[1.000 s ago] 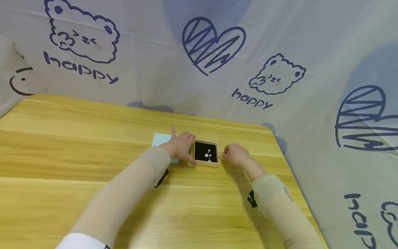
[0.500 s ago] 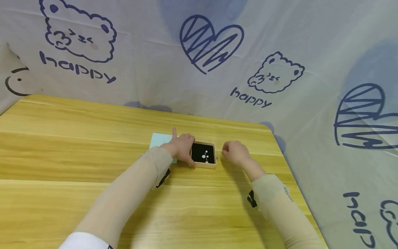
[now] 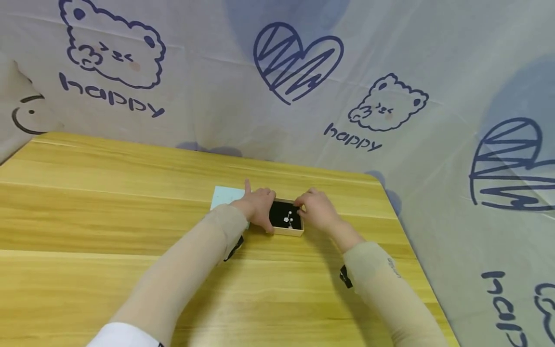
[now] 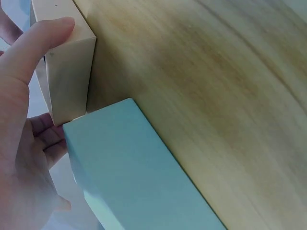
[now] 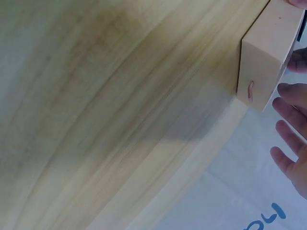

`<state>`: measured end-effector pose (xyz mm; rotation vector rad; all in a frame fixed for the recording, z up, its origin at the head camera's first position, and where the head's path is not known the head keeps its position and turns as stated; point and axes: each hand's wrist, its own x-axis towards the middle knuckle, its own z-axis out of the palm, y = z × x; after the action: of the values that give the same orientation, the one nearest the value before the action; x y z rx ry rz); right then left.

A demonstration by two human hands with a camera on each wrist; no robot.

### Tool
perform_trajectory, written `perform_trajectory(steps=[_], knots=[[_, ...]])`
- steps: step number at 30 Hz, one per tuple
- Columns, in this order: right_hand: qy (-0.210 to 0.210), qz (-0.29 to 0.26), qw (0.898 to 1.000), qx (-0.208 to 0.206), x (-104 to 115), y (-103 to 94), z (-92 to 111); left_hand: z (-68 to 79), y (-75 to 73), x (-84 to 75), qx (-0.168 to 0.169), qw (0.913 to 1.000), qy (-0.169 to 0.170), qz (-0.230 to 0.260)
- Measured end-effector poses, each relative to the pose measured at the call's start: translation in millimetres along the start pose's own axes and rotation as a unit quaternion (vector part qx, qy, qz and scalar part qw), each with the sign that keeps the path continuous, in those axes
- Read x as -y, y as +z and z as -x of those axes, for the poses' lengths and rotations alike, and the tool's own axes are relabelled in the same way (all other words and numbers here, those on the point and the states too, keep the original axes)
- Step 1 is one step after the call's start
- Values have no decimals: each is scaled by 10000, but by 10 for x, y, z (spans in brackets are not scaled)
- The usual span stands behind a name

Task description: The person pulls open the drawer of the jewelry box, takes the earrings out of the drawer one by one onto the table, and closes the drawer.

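A small cream jewelry box tray (image 3: 288,232) stands on the wooden table, lined in black. On the lining (image 3: 277,212) lies silvery jewelry (image 3: 287,219) with white beads and a white flower. My left hand (image 3: 261,208) grips the tray's left end; in the left wrist view the thumb (image 4: 62,31) presses one side wall and the fingers reach round the other. A light blue box (image 4: 129,158) sits beside it, partly hidden under my left hand. My right hand (image 3: 318,210) hovers at the tray's right end, fingertips over the rim, fingers loosely bent and apart in the right wrist view.
On the tray's end wall a small brownish pull loop (image 5: 250,90) shows. The wooden table (image 3: 130,202) ends just behind the boxes. A pale cloth (image 3: 217,106) printed with bears and hearts hangs at the back and right.
My right hand has moved left from beside the tray's right end to over its rim. My left hand keeps its grip on the tray, which stays nearly in place.
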<state>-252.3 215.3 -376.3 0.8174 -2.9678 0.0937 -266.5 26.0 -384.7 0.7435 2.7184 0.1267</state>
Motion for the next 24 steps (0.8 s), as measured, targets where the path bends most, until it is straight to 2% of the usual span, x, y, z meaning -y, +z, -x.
perform_trajectory(steps=[4,9,16,24], knots=[[-309,54,9995,72,20,39,-19,14,-33,-21,118,9999,-18,-114],[-563,179,9981,146,28,88,-37,15,-53,-38,81,9999,-3,-124],[-593,293,9973,322,47,124,-77,-2,-55,-46,141,9997,-37,-175],[-584,322,9973,310,60,142,-130,5,-67,-29,250,9995,-78,-200]])
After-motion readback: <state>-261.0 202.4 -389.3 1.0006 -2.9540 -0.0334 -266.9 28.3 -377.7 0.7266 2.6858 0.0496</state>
